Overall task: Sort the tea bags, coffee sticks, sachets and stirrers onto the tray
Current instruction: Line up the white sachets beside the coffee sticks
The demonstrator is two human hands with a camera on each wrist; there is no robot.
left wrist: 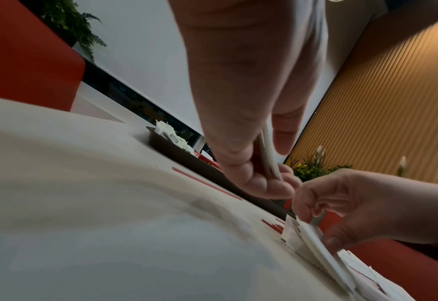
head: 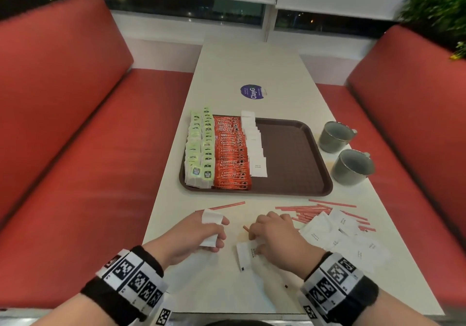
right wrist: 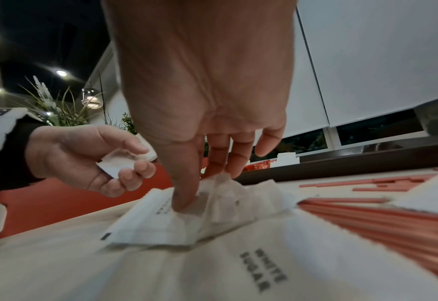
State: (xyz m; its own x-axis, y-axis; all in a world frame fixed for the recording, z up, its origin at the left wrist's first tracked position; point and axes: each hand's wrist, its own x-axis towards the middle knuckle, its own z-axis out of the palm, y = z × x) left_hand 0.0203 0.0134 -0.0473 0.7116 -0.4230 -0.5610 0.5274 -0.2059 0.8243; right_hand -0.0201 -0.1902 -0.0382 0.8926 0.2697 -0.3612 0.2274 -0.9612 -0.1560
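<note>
A brown tray (head: 290, 154) holds rows of green tea bags (head: 199, 149), orange coffee sticks (head: 230, 156) and white sugar sachets (head: 254, 146). In front of it, my left hand (head: 216, 232) grips a small stack of white sachets (head: 211, 225), seen edge-on in the left wrist view (left wrist: 268, 154). My right hand (head: 259, 240) pinches a sachet (head: 243, 255) lying on the table, thumb on top and fingers lifting its far edge (right wrist: 161, 220). More loose sachets (head: 340, 235) and red stirrers (head: 315, 211) lie to the right.
Two grey mugs (head: 335, 136) (head: 353, 165) stand right of the tray. One stirrer (head: 227, 205) lies between the tray and my left hand. A round blue sticker (head: 252, 91) is on the white table (head: 227, 288). Red bench seats flank the table.
</note>
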